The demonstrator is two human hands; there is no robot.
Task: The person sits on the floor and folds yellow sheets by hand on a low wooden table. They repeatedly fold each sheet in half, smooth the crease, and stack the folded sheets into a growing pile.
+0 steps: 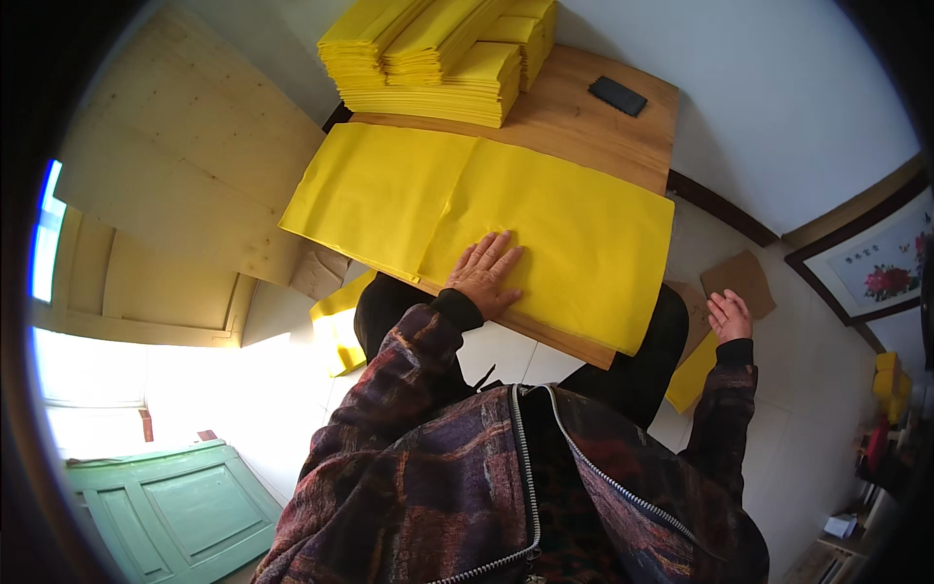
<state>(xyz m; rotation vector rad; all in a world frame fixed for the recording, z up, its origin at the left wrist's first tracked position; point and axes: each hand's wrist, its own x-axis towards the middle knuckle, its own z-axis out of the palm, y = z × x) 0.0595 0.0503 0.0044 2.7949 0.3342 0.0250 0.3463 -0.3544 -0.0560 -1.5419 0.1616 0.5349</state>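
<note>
A large yellow sheet (pixel 569 226), paper or thin cloth, lies over the near part of a wooden tabletop (pixel 598 139). A crease or overlapping edge crosses it left of the middle, and its right end hangs past the table edge. My left hand (pixel 485 274) rests palm down on the sheet's near edge, fingers slightly spread, holding nothing. Out to the right, apart from the table, my right hand (pixel 730 316) is raised above the floor with its fingers loosely extended. I see nothing in it. Behind the sheet stand neat stacks of folded yellow sheets (pixel 430 87).
A small dark folded pad or cloth (pixel 618 96) lies on the table's far right. Brown cardboard (pixel 739 285) and more yellow material (pixel 693 374) are on the floor beside my right leg. Left are a wooden panel (pixel 182 153) and a green panelled door (pixel 197 504); right, a framed flower picture (pixel 875 255).
</note>
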